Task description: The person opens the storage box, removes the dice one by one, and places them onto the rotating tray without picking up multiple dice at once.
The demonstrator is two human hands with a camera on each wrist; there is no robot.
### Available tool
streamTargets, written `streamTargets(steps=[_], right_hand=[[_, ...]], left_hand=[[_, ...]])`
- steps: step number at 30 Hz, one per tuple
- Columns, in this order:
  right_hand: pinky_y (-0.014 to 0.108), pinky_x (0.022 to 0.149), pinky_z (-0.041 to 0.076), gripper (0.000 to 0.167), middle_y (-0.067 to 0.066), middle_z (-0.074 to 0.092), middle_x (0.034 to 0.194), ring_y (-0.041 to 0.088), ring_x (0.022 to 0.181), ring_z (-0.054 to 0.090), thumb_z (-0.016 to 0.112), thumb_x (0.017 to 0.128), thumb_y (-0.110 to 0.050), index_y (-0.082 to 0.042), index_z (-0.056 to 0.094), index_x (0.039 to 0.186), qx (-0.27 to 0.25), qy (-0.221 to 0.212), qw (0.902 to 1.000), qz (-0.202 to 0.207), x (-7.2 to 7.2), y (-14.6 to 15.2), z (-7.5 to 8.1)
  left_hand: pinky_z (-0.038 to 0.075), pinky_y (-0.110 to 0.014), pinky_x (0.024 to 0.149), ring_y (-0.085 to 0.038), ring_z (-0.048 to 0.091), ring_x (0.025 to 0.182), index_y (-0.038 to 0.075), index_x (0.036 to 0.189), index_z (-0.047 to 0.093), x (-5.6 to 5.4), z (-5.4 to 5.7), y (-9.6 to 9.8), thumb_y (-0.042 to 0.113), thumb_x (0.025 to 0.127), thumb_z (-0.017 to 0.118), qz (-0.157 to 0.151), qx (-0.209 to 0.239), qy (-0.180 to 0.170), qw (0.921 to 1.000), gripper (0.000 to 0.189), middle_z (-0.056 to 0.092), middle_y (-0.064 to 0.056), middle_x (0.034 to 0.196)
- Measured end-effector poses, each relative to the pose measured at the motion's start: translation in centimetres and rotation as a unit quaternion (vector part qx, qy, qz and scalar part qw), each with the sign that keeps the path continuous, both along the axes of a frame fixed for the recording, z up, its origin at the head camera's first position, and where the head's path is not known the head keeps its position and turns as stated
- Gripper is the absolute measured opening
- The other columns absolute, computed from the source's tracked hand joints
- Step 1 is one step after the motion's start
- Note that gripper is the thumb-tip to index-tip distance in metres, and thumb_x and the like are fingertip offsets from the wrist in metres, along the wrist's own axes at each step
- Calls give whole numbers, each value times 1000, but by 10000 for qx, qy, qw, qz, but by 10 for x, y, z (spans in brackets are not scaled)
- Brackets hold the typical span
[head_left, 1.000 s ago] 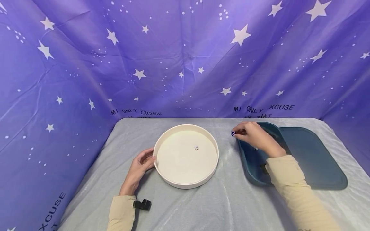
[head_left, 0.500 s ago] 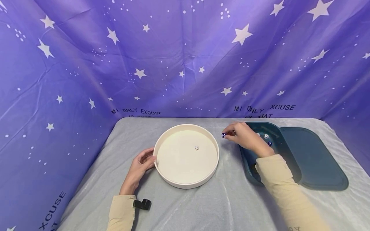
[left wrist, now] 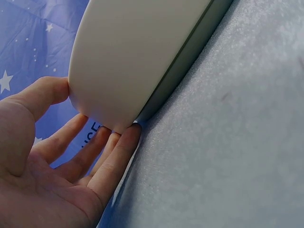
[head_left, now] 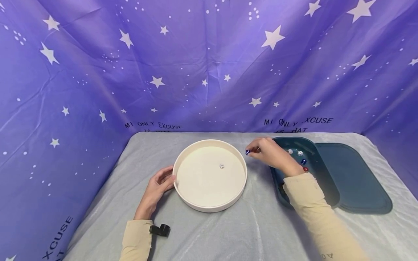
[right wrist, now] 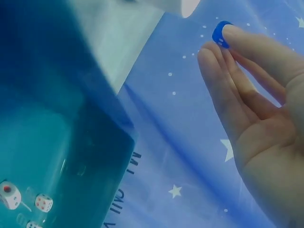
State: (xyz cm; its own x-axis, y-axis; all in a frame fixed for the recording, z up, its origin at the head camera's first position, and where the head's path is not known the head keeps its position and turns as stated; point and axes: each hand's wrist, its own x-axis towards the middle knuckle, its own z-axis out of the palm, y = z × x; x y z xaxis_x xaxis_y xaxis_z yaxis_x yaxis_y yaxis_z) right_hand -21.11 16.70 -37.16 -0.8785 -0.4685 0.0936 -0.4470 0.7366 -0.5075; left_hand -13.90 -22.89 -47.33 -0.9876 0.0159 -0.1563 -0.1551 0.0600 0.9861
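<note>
A blue die point(head_left: 247, 152) is pinched between the thumb and fingertips of my right hand point(head_left: 272, 156), just right of the round cream tray's point(head_left: 209, 209) rim. In the right wrist view the same blue die point(right wrist: 221, 34) sticks out past the thumb. One white die point(head_left: 222, 166) lies inside the tray, right of its centre. My left hand point(head_left: 157, 190) is at the tray's left side. In the left wrist view, the thumb touches near the rim and extended fingertips point(left wrist: 133, 132) rest against the outer wall lower down.
A dark teal box point(head_left: 326, 188) stands at the right, partly hidden by the right forearm. Inside are white dice point(head_left: 300, 153), a blue die point(head_left: 303, 161) and a red die point(head_left: 305, 169). A flat teal lid point(head_left: 359, 181) lies to its right. Starry purple cloth hangs behind the table.
My right hand has moved left with the blue die, from over the teal box's edge to beside the tray. More dice in the box now show. The left hand stays at the tray.
</note>
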Motion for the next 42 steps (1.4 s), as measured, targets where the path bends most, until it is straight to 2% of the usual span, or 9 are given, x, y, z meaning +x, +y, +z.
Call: streamTargets(steps=[9,22,33,42], right_hand=[[36,77,61,19,12,74,101,22,89,69,73,88,-2,-1,76,106,-113,-122,9998,120,0,-12,-1],[33,75,60,16,9,73,97,19,86,67,73,88,-2,-1,76,103,-126,-355,9989,295,-2,-28,-16],[32,75,59,14,7,72,93,16,83,66,72,87,1,-2,76,100,-150,-517,9979,361,-4,-43,-26],[30,75,58,16,8,72,97,16,84,65,69,88,1,1,75,103,-103,-468,9971,599,-4,-52,-32]], left_hand=[[57,-26,92,-15,58,119,6,141,50,-1,0,-2,14,94,69,16,19,32,10000,52,53,-15,141],[57,-25,92,-10,60,114,3,142,49,-1,-2,-1,17,93,71,-16,-7,110,9999,56,52,-19,140],[57,-24,92,-26,55,125,3,143,49,1,1,1,15,94,69,-29,22,46,10000,54,51,-19,142],[57,-25,92,-17,58,118,4,142,49,1,1,1,19,94,71,-17,-36,76,10000,55,52,-19,141]])
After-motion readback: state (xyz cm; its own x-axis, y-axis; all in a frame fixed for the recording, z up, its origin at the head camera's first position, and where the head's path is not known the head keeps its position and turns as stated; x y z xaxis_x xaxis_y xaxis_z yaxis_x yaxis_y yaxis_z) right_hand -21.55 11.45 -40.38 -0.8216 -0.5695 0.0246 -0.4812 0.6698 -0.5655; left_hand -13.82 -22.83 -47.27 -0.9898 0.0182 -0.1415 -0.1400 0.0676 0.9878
